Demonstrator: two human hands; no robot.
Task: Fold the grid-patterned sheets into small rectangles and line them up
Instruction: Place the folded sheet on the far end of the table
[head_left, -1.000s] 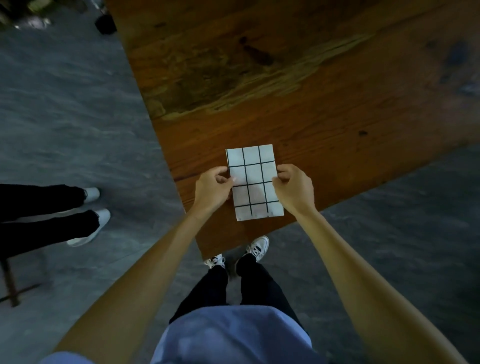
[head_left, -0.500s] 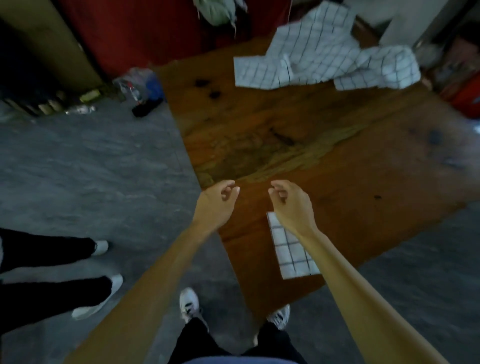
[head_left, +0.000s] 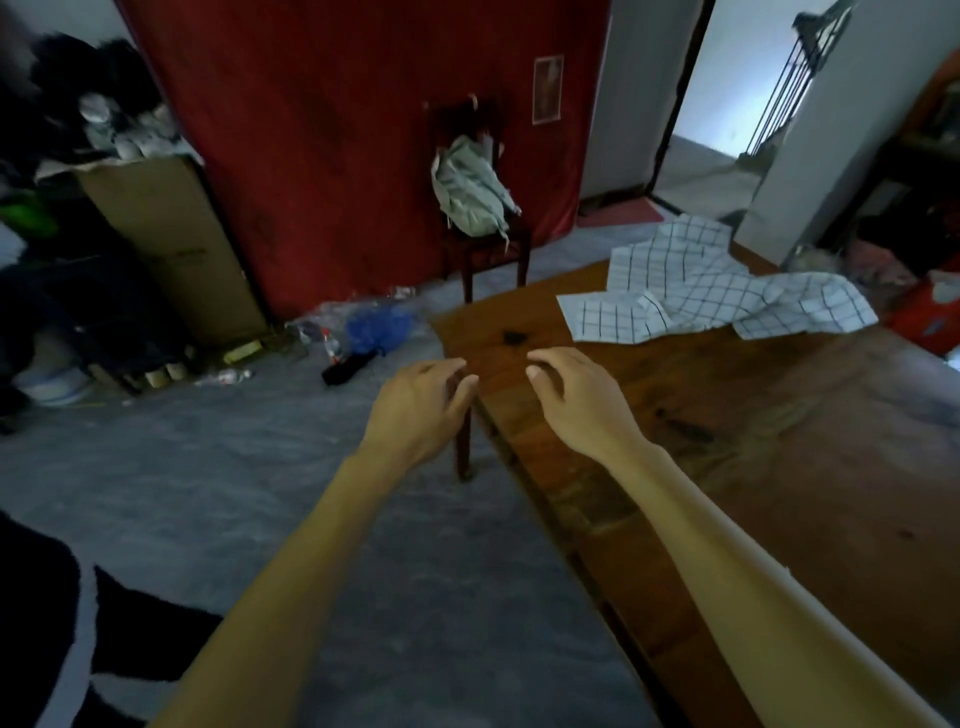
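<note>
Crumpled grid cloth (head_left: 717, 291) lies on worn wood table (head_left: 779, 441); both hands' (head_left: 421, 410) (head_left: 582, 405) grips loose, empty.

Both hands are up over the near end of the wooden table (head_left: 779, 467), holding nothing, fingers loosely curled. The left hand (head_left: 421, 410) hangs past the table's edge, the right hand (head_left: 576, 400) over the wood. A crumpled heap of grid-patterned sheets (head_left: 727, 291) lies at the far end, well apart. Behind it, a chair (head_left: 493, 249) with a greenish bag (head_left: 470, 192) stands against a red wall (head_left: 337, 130).
</note>
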